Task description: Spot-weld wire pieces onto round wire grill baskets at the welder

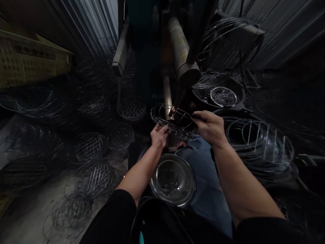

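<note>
A round wire basket [175, 130] with a mesh bottom is held tilted below the electrodes of a dark machine. My left hand [158, 136] grips its near lower edge, thumb and fingers closed on the mesh. At the right end of its upper ring, my right hand [209, 126] is closed in a pinch; whether a small loose wire is also between those fingers I cannot tell. The basket's ring passes around the lower electrode rod [167, 91], near the upper electrode tip [174, 109]. Beneath my hands, a steel bowl [186, 188] holds short wire pieces.
Stacks of wire grids [91, 147] and baskets [132, 109] crowd the floor at left. To the right lie wire coils with a ladder-like wire grid [269, 140], and a basin holding a small metal bowl [223, 97]. A thick machine arm [181, 44] juts overhead. A yellow crate [33, 62] stands far left.
</note>
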Available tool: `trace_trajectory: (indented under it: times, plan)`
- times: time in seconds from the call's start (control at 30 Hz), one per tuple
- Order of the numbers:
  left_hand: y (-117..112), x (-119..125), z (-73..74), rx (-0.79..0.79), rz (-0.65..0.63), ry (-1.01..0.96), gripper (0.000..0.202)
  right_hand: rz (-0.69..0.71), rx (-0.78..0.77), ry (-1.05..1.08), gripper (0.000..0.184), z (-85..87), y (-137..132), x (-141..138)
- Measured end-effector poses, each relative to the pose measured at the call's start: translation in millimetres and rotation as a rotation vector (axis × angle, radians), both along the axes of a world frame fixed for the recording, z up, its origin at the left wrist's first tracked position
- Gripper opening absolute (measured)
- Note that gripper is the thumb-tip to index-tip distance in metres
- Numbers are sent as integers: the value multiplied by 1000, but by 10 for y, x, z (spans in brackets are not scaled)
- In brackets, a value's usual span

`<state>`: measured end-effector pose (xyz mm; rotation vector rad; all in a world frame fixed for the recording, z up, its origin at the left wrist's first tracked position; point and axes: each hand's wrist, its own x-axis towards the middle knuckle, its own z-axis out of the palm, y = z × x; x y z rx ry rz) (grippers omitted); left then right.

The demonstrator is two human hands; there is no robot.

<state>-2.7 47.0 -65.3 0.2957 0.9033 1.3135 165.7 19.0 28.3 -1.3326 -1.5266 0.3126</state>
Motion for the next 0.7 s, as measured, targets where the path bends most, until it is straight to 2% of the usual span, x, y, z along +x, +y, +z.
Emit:
trace_trajectory:
  times: [0.13, 0.27, 0.33, 0.43, 0.5, 0.6, 0.7]
  plan:
    - [34, 2, -15, -28, 14, -15, 36, -1, -11, 13, 8, 23, 86, -56]
    - [13, 4, -21, -43, -16, -12, 36, -26, -86, 53, 8, 65, 43, -61]
    - [-2, -4, -15, -39, -43, -10, 35, -10, -199, 118, 12, 85, -23, 19]
    - [-18, -29, 8, -36, -69, -10, 31, 86, -428, 261, 32, 83, -138, 200]
    - [-29, -43, 23, -47, -91, -17, 29, 119, -519, 349, 40, 77, -192, 272]
    - [-49, -50, 28, -109, -124, -66, 23, 105, -482, 382, 36, 118, -192, 213]
    - [-51, -41, 17, -192, -133, -87, 15, 145, -420, 223, 23, 221, -85, 39]
